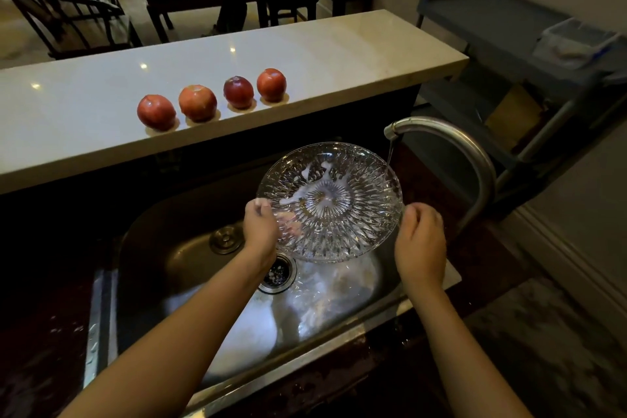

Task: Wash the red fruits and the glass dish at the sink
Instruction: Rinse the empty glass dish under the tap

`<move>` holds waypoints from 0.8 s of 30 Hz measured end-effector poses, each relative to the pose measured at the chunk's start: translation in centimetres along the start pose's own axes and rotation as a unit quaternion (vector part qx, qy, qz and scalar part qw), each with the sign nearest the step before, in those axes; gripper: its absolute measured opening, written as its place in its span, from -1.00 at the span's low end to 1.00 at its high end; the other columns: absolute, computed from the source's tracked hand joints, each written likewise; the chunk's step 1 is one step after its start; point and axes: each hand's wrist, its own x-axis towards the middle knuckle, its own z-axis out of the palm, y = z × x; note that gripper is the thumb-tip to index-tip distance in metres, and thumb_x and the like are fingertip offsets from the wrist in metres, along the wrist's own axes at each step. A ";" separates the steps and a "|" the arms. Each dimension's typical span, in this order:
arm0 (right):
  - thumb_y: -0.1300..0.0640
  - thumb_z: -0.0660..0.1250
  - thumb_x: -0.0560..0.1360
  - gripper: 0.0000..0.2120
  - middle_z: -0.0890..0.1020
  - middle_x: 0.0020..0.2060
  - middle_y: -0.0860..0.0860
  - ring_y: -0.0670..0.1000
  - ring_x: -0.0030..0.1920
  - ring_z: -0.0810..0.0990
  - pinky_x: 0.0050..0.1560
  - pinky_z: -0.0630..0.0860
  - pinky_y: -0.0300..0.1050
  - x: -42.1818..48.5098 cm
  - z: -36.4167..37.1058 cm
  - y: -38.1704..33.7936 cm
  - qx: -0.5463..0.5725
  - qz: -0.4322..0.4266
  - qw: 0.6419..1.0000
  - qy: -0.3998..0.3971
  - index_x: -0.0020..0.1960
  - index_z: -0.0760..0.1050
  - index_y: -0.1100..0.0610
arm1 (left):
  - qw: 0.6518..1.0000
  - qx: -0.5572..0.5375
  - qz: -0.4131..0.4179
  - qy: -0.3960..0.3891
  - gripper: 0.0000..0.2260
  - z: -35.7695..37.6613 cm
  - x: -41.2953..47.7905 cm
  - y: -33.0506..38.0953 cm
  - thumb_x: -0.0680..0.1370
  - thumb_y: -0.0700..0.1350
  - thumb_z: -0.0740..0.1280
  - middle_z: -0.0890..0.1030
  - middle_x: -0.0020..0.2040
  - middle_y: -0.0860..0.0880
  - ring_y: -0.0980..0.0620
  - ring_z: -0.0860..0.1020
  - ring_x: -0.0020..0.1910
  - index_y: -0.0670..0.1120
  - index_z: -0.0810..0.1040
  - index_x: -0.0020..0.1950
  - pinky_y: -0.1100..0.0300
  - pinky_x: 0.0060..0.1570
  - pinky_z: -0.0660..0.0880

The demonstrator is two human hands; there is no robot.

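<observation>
Here, two bare arms reach out over the metal sink (142,248). The left hand (259,226) is closed on the near left edge of the glass dish (330,202), with the thumb on top of the rim and the fingers tucked under the glass. The right hand (420,244) is at the right edge of the dish, with its fingers curled; it seems to touch the rim, but I cannot tell for sure if it is gripping it. The dish is held up in the air between the two hands, above the sink, and it is tipped so its inside faces the person. It has a star pattern cut into it and some white soap streaks near the middle. Below the hands, in the sink, there is white foam and water, and the round drain (276,273) sits just under the left wrist. A small round metal cap (226,239) is to the left of the left hand. Just past the right hand, the curved metal tap (451,139) bends over, and a thin stream of water (389,156) falls from it onto the far right edge of the dish. Farther away, beyond both hands, four red fruits (198,102) stand in a row on the white counter (305,54), well apart from the dish. To the far right of the right hand is a grey cart (502,24).
</observation>
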 end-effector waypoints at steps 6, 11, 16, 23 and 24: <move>-0.01 -0.01 0.64 -0.62 0.61 -0.30 0.04 -0.04 -0.47 0.45 -0.55 0.33 -0.25 1.1 1.1 -2.6 0.208 0.225 0.935 -0.177 0.19 0.39 0.24 | 0.998 -0.016 -0.045 -0.030 -0.84 0.5 0.6 -0.5 0.64 -0.12 0.04 0.50 0.10 -0.32 -0.30 0.52 0.09 -0.14 0.36 0.08 -0.21 0.16 0.49; 0.11 -0.03 0.65 -0.72 0.64 -0.36 0.08 -0.06 -0.58 0.43 -0.62 0.30 -0.28 1.1 1.7 -2.5 0.240 0.241 0.924 -0.173 -0.08 0.39 0.17 | 0.996 0.067 -0.033 -0.039 -0.85 0.0 1.7 -1.1 0.61 -0.17 0.07 0.50 -0.10 -0.24 -0.15 0.51 -0.21 -0.17 0.39 0.08 0.02 -0.18 0.52; 0.11 -0.02 0.65 -0.71 0.61 -0.42 0.07 -0.03 -0.57 0.42 -0.57 0.31 -0.23 1.1 1.7 -3.2 0.218 0.217 0.940 -0.146 -0.06 0.41 0.20 | 0.851 0.480 0.196 -0.086 -0.45 0.9 1.9 -0.9 0.59 0.12 0.11 0.08 0.55 -0.10 -0.13 0.19 0.48 0.07 -0.02 0.53 -0.12 0.39 0.23; 0.03 0.00 0.63 -0.62 0.60 -0.35 0.12 0.01 -0.45 0.52 -0.43 0.45 -0.16 2.4 1.2 -4.4 0.175 0.148 0.968 -0.102 0.01 0.47 0.28 | 0.777 0.454 0.318 -0.299 -0.49 7.2 -0.7 2.0 0.61 0.18 -0.10 -0.22 0.55 0.05 0.04 -0.24 0.52 0.10 -0.16 0.53 -0.08 0.47 -0.29; 0.03 0.01 0.63 -0.60 0.60 -0.32 0.14 0.02 -0.39 0.54 -0.37 0.49 -0.12 2.4 1.1 -4.4 0.178 0.152 0.967 -0.102 -0.01 0.49 0.29 | 0.765 0.447 0.347 -0.307 -0.49 8.5 -1.2 2.6 0.62 0.16 -0.09 -0.19 0.55 0.05 0.06 -0.22 0.53 0.09 -0.15 0.53 -0.05 0.47 -0.29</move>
